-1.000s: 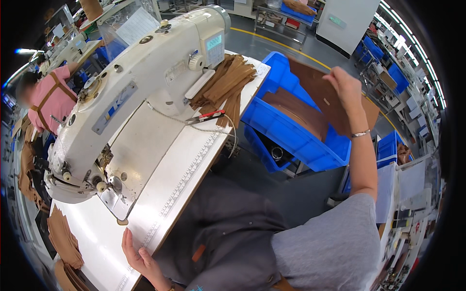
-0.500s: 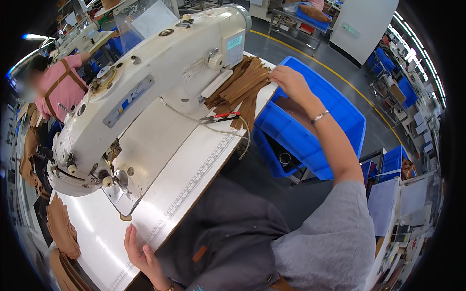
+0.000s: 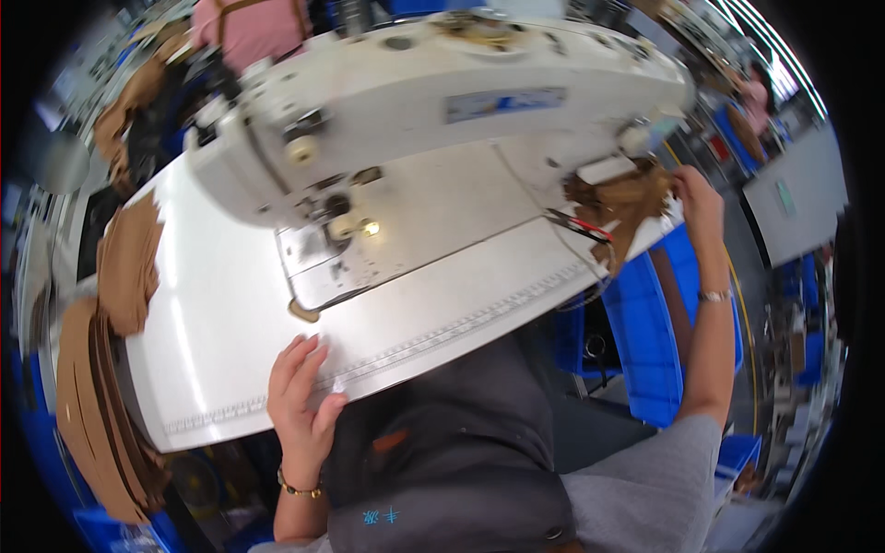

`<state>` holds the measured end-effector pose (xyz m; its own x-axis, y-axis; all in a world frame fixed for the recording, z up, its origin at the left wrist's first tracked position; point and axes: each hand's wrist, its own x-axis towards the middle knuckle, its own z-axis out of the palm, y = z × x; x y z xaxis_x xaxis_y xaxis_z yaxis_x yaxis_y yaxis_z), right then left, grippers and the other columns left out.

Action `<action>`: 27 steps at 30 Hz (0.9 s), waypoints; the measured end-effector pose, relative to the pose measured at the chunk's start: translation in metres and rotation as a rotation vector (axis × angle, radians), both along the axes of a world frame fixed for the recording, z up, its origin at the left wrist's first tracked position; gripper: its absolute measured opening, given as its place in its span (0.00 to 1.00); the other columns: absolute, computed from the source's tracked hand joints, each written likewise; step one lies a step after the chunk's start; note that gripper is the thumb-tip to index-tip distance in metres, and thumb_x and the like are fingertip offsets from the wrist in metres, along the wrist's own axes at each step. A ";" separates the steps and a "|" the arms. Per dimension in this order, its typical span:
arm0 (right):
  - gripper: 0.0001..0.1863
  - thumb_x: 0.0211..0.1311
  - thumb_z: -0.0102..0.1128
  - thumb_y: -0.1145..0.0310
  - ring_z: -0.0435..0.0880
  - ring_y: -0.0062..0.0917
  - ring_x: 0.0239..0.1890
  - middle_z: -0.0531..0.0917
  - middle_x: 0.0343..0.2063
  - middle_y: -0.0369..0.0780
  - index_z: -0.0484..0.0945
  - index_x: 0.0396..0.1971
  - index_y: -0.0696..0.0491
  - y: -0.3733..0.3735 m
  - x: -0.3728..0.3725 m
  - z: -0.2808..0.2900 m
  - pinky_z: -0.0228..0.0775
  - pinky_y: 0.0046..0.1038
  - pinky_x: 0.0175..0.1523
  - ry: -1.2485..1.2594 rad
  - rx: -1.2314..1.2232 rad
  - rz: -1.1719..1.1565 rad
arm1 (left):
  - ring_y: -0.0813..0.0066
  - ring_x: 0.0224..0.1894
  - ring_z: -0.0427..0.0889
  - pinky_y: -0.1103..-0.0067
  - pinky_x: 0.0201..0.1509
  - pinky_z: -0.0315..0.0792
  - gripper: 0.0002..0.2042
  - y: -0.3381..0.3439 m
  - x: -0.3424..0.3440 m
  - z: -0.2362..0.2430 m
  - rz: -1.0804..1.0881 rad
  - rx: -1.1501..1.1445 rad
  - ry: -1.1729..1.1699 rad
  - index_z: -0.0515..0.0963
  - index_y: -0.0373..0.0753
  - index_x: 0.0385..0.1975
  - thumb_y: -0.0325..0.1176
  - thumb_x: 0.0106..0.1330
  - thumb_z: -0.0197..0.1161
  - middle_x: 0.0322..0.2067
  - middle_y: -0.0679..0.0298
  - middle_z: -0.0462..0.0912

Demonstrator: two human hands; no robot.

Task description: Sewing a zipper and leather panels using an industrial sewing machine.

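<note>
A white sewing machine point(image 3: 406, 92) stands on a white table point(image 3: 212, 341) with a printed ruler along the front. My left hand point(image 3: 302, 396) is open at the front edge, fingers apart, below the needle area. At the right end of the table, my right hand point(image 3: 696, 207) has its fingers closed on the edge of a pile of loose brown strips point(image 3: 627, 198). Red-and-black snips point(image 3: 581, 226) and a pale cord lie beside that pile. The picture is motion-blurred.
Stacks of brown pieces point(image 3: 129, 267) lie on and beside the table's left end. Blue bins point(image 3: 636, 341) with a brown sheet stand below the right end. Co-workers in pink point(image 3: 244, 28) point(image 3: 756, 101) are behind. A pillar point(image 3: 793, 203) stands at right.
My right hand left the brown sheet above the blue bin and moved to the brown strips. My view has swung round, so the machine lies more level in the picture.
</note>
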<state>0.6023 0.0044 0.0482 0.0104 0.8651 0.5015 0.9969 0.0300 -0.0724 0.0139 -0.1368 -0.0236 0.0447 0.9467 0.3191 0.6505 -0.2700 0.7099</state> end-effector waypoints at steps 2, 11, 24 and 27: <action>0.08 0.73 0.57 0.76 0.90 0.38 0.42 0.87 0.40 0.47 0.81 0.48 0.53 -0.010 -0.022 0.006 0.80 0.34 0.46 0.039 0.156 0.053 | 0.48 0.67 0.76 0.60 0.70 0.69 0.26 0.001 -0.005 0.009 -0.060 -0.030 0.045 0.83 0.34 0.56 0.47 0.65 0.72 0.61 0.52 0.81; 0.18 0.49 0.68 0.79 0.90 0.36 0.43 0.88 0.45 0.44 0.83 0.43 0.56 -0.021 -0.183 -0.022 0.84 0.33 0.46 -0.203 0.136 0.811 | 0.51 0.61 0.79 0.65 0.65 0.74 0.25 0.090 -0.035 0.031 -0.084 0.034 0.328 0.78 0.36 0.61 0.32 0.64 0.73 0.59 0.53 0.81; 0.13 0.53 0.68 0.71 0.86 0.28 0.42 0.85 0.46 0.40 0.82 0.40 0.54 0.017 -0.346 -0.052 0.83 0.29 0.46 -0.196 0.122 1.290 | 0.57 0.64 0.75 0.53 0.70 0.67 0.07 0.159 -0.047 0.017 -0.069 -0.062 0.542 0.84 0.37 0.37 0.32 0.64 0.71 0.55 0.59 0.82; 0.13 0.55 0.66 0.70 0.85 0.31 0.48 0.85 0.49 0.41 0.84 0.42 0.55 0.008 -0.350 -0.056 0.82 0.33 0.52 -0.221 0.084 1.165 | 0.59 0.67 0.74 0.52 0.71 0.64 0.11 0.148 -0.051 0.014 0.132 0.075 0.593 0.82 0.43 0.45 0.28 0.63 0.71 0.58 0.60 0.80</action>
<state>0.2519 0.0129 -0.0074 -0.8546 0.2610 0.4488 0.3571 0.9230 0.1432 -0.0373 0.0108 -0.0093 0.1191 0.9324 0.3412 0.9603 -0.1955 0.1989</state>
